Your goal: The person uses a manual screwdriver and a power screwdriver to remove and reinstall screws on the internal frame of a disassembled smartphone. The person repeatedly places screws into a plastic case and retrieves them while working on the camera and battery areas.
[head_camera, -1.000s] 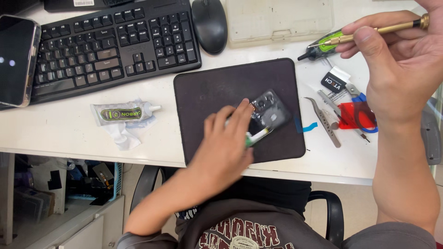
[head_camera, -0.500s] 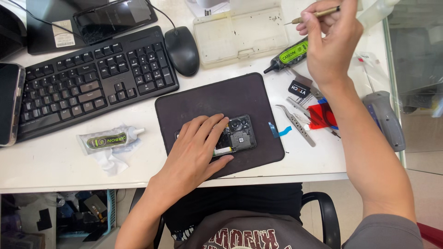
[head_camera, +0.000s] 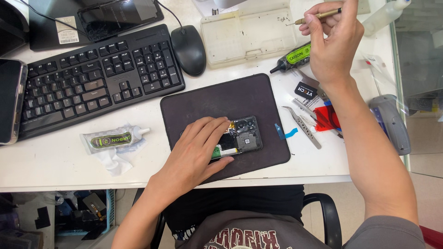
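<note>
Overhead view of a white workbench (head_camera: 55, 161). The left hand (head_camera: 196, 152) is lying flat, fingers extended, pressing down an opened dark smartphone with exposed camera modules and circuit board (head_camera: 242, 138), which is resting on a dark rectangular work mat (head_camera: 217, 99) near the desk's front edge. The right hand (head_camera: 332, 44) is pinching a slim brass-coloured precision screwdriver (head_camera: 318, 16), its tip hovering over a translucent beige plastic parts tray (head_camera: 249, 37). Steel tweezers (head_camera: 302, 127) are lying just right of the mat; a black keyboard (head_camera: 97, 80) and black mouse (head_camera: 188, 48) are sitting behind it.
</note>
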